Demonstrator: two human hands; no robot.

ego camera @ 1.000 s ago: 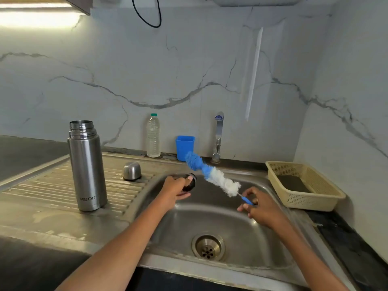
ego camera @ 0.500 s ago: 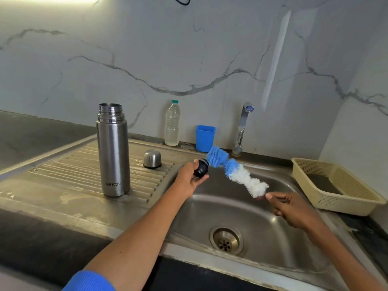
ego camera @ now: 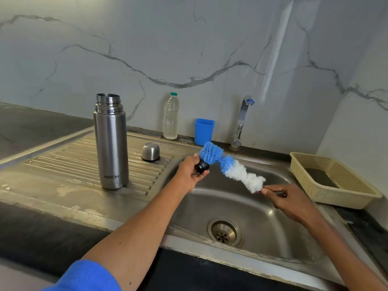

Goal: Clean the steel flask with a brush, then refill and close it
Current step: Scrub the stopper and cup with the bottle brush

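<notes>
Flask (ego camera: 111, 143) stands upright on the ribbed drainboard (ego camera: 63, 164) of the steel sink, mouth open and pointing up, long axis vertical, "MILTON" print facing the camera. Its steel cap (ego camera: 150, 151) sits dome-up just beside it to the right, not touching.

Head view: left hand (ego camera: 190, 172) reaches forward over the sink's left edge, forearm stretched out, blue sleeve (ego camera: 84, 278) at the elbow. Left grip is curled round a small black stopper (ego camera: 202, 166). Right hand (ego camera: 287, 199) is held over the basin (ego camera: 262, 227), palm down, thumb and forefinger pinching the brush (ego camera: 231, 166) at its handle end; the handle itself is mostly hidden by the hand. Brush long axis runs diagonally, white bristles low by the right hand, blue bristle head high and left, pressed against the stopper.

Drain (ego camera: 224, 232) sits at the basin bottom. At the back edge stand a clear plastic bottle (ego camera: 171, 117) with green cap, a blue cup (ego camera: 204, 132) and a chrome tap (ego camera: 241, 122). Beige plastic basket (ego camera: 346, 194) rests on the dark bench (ego camera: 31, 127) at right. Wall (ego camera: 189, 49) is white marble with grey veins.
</notes>
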